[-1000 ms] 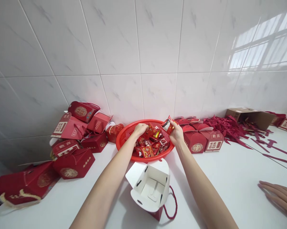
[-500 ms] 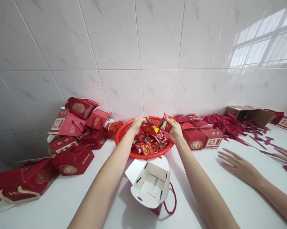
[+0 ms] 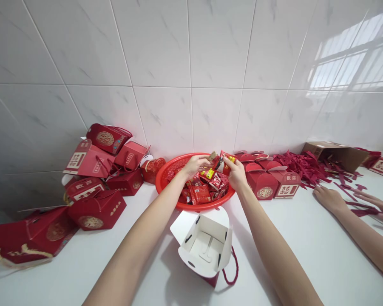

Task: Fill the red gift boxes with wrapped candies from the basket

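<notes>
Sweets [image 3: 225,165]—in right grip [image 3: 236,173]

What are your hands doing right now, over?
Left hand and right hand gripping wrapped sweets over red basket. White-lined box open, nothing inside. Nothing between hands and box, over.

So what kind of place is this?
Probably a packing table for gift boxes, room unclear: a basket of wrapped sweets, an open white-lined box, and finished-looking red boxes along a tiled wall.
</notes>
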`<state>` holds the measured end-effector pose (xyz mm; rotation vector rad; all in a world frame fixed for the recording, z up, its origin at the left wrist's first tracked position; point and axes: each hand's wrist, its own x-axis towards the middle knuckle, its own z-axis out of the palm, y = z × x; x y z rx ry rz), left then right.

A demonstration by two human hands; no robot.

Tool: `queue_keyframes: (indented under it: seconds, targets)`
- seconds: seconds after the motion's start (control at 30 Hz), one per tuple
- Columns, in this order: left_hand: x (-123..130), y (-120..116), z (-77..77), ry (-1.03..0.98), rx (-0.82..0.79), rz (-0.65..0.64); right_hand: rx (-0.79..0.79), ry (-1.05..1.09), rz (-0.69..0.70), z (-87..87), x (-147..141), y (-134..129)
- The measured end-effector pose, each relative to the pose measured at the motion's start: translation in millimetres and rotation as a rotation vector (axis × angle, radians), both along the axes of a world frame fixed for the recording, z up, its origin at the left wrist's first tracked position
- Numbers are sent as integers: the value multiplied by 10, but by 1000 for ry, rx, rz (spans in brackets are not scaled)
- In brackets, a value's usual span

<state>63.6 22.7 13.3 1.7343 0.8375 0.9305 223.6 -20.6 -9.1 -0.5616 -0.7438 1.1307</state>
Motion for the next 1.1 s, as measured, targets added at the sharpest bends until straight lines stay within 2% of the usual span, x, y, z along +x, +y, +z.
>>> queue_keyframes:
  seconds: [0.17,0.27,0.37,0.47,0.63,0.8,0.93,1.1]
  targets:
    - [105,-10,-215,427,29,-46,-18,88,-19,6,43,12]
    - [141,-36,-284,663,28,-103,-26,98,-20,19,31,-5]
    - [162,-63,-288,784,42,-112,-38,121,-33,35,13,-19]
    - [190,-85,-277,805,59,-99,-38,120,-42,50,-4,-30]
    - [218,-90,-192,649,113,-1,-22,136,-45,68,-19,-44]
    - [39,-205,64,282,196,133,-10,146,72,103,54,-126]
    - [-260,-551,202,-27,248,188,-32,81,228,187,103,-329]
    - [-562,-1110,184,-226,254,202,-40,-33,375,347,28,-694]
